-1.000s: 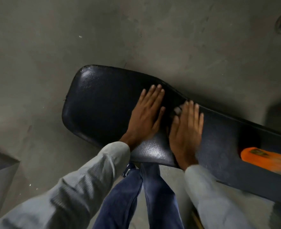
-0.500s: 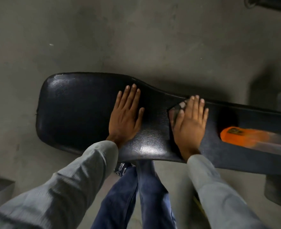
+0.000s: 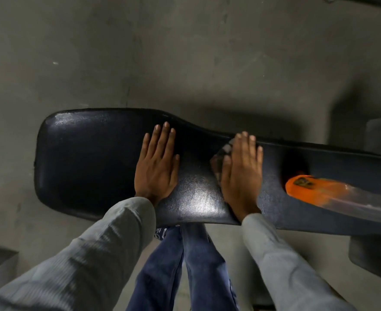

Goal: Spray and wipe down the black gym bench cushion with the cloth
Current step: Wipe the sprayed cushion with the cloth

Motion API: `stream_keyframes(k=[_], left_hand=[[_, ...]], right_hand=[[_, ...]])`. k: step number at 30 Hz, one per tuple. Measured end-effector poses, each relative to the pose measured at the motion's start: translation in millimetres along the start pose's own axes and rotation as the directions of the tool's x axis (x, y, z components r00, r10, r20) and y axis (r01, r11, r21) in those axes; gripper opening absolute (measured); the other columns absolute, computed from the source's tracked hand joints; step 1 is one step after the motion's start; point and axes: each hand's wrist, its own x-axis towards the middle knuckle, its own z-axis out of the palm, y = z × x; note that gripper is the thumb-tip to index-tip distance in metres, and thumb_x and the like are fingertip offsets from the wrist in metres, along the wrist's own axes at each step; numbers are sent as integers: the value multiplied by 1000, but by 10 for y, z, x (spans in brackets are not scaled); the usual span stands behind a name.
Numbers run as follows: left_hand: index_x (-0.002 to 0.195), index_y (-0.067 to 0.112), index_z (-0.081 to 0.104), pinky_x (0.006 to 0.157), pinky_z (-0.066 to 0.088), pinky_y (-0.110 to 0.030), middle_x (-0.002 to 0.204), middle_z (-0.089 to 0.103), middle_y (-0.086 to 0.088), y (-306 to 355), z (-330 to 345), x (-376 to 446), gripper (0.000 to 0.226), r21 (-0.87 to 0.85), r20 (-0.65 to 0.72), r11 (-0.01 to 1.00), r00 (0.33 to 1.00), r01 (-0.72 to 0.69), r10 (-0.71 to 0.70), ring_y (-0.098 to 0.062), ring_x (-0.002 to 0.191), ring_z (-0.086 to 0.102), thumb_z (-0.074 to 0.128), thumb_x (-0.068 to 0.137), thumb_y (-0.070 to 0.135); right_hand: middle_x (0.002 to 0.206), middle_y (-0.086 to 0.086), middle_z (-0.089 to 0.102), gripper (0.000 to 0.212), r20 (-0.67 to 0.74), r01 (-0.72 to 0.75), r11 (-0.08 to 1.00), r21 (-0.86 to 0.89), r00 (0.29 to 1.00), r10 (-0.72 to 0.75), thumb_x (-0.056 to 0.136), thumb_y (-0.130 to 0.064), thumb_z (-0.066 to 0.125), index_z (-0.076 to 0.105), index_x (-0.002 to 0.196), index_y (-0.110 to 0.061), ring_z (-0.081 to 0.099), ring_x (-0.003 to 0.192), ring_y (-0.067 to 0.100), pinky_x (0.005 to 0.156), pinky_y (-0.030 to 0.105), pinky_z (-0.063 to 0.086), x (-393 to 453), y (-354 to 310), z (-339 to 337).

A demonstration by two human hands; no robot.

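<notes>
The right hand (image 3: 241, 173) lies flat, pressing the cloth (image 3: 221, 160) on the black cushion (image 3: 90, 158). The left hand (image 3: 157, 163) rests flat and loose, holding nothing. The cushion runs long, left to right. The orange bottle (image 3: 310, 188) lies right of the right hand.

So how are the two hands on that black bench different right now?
The left hand lies flat on the bare cushion, while the right hand presses flat on a dark cloth spread over it. The left hand is on the wide end; the right hand sits on the narrower part, nearer the orange bottle. Both have straight fingers and grey sleeves.
</notes>
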Motion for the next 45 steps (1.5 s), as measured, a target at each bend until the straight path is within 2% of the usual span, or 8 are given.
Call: stream_keyframes(k=[4, 8, 12, 20, 26, 34, 40, 45], left_hand=[[166, 4, 26, 135, 11, -50, 177, 17, -12, 14, -18, 27, 64, 4, -2, 1000, 1000, 10, -10, -28, 166, 10, 37, 109, 30], [167, 5, 23, 135, 10, -51, 177, 16, -12, 41, -27, 39, 65, 34, 25, 999, 1000, 15, -16, -28, 166, 8, 36, 108, 29], [167, 5, 23, 135, 6, -49, 177, 15, -13, 32, 1, 37, 65, 37, 28, 999, 999, 17, -18, -28, 166, 8, 37, 108, 29], [167, 5, 24, 135, 10, -50, 177, 17, -13, 35, 8, 35, 64, 44, -2, 999, 1000, 16, -16, -27, 166, 9, 37, 109, 29], [167, 6, 23, 135, 10, -51, 177, 16, -13, 14, 18, 14, 65, 44, -16, 999, 1000, -10, 10, -27, 166, 8, 38, 109, 31], [167, 6, 22, 133, 7, -58, 177, 14, -15, -18, 43, -5, 75, 57, 6, 997, 999, -50, 49, -33, 165, 9, 43, 103, 37], [150, 9, 54, 131, 2, -64, 164, 45, -12, 505, -43, -44, 52, -109, -85, 991, 993, 73, -82, -32, 157, 34, 36, 107, 33], [141, 11, 61, 130, 12, -63, 151, 57, -11, 1080, 17, -219, 46, -177, -119, 977, 988, -119, 99, -32, 143, 50, 48, 100, 28]], right_hand=[[180, 15, 21, 64, -21, -265, 964, 1, 964, 265, 113, -30, 33, 25, 170, -3, 15, 169, 32, 134, 59, 20, -676, 82, -12], [182, 15, 9, 69, 110, -23, 998, -60, 994, 29, 112, -35, 35, 17, 172, -4, 9, 170, 33, 136, 57, 17, -1108, -427, 153], [181, 14, 18, 66, 113, 199, 976, -88, 976, -188, 114, -38, 32, 25, 171, -7, 13, 169, 30, 136, 55, 18, -368, -652, 189], [181, 13, 18, 63, 36, 231, 971, -66, 973, -229, 116, -37, 29, 23, 172, -7, 11, 170, 30, 137, 55, 12, 25, -535, 133], [171, 13, 43, 54, -145, 261, 947, 186, 961, -236, 114, -28, 44, 48, 161, -4, 32, 164, 29, 136, 58, 19, 7, -455, 162], [136, 9, 75, 31, -278, 95, 893, 440, 960, 35, 106, -22, 56, 78, 126, -10, 67, 132, 27, 122, 49, 45, -271, -452, -25], [123, 3, 77, 30, -196, -95, 854, 511, 955, 224, 107, -29, 55, 77, 124, -17, 70, 114, 24, 97, 45, 59, -645, -109, -295], [102, -4, 78, 22, -200, -301, 640, 707, 783, 589, 103, -39, 61, 78, 109, -26, 75, 93, 19, 86, 49, 63, -988, 195, -626]])
